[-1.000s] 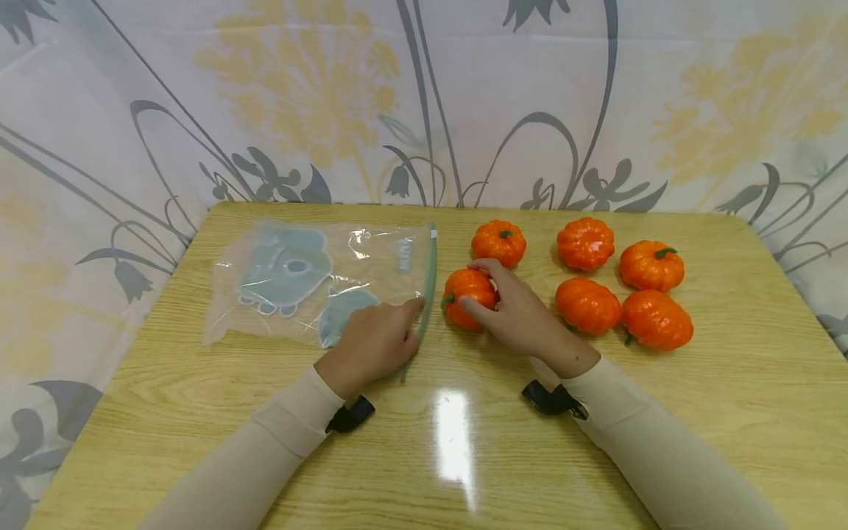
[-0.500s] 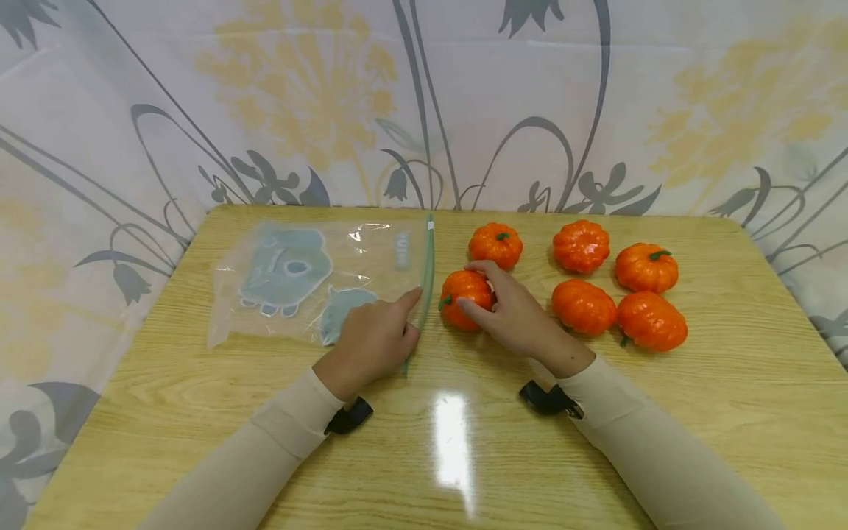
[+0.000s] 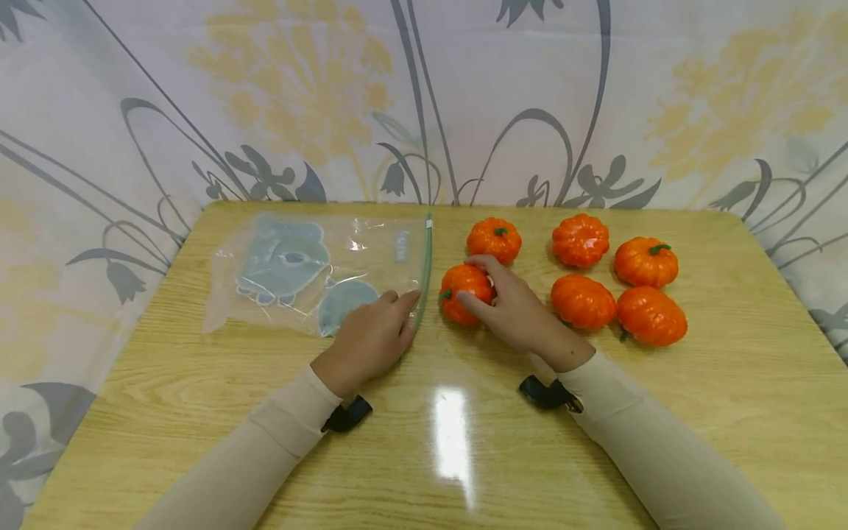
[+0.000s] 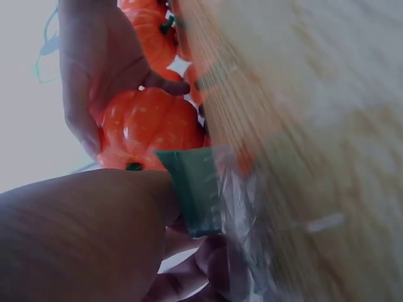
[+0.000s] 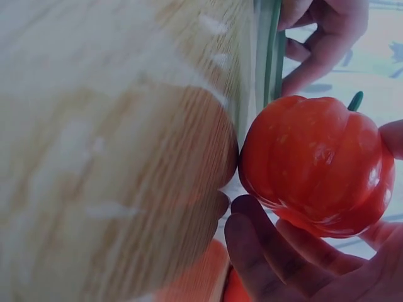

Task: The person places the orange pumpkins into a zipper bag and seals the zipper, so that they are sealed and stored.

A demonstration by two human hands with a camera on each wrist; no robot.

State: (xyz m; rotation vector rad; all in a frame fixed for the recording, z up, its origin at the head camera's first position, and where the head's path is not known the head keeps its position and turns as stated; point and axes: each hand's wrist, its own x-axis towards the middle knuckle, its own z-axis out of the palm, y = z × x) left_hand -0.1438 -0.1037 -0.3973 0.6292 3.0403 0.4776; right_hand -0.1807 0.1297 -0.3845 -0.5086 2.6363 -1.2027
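A clear zip bag (image 3: pixel 371 254) with pale blue printed shapes lies flat on the left of the table. My left hand (image 3: pixel 371 335) pinches the green zip strip (image 3: pixel 426 254) along the bag's right edge; the left wrist view has the strip's end (image 4: pixel 192 192) between thumb and fingers. Just right of that strip sits an orange toy pumpkin (image 3: pixel 464 294) with a green stem. My right hand (image 3: pixel 520 309) grips this pumpkin (image 5: pixel 318 163), thumb on the near side and fingers curled round the far side. It appears to rest on the table.
Several more orange pumpkins stand to the right: one behind (image 3: pixel 494 241) the held one, others grouped (image 3: pixel 583 302) beyond my right wrist. The wooden table (image 3: pixel 265 412) ends at a back edge against a flower-patterned cloth (image 3: pixel 424 96).
My left hand has shifted slightly along the zip strip, and the strip's lower end, seen below the hand before, is now hidden. My right hand stays on the same pumpkin.
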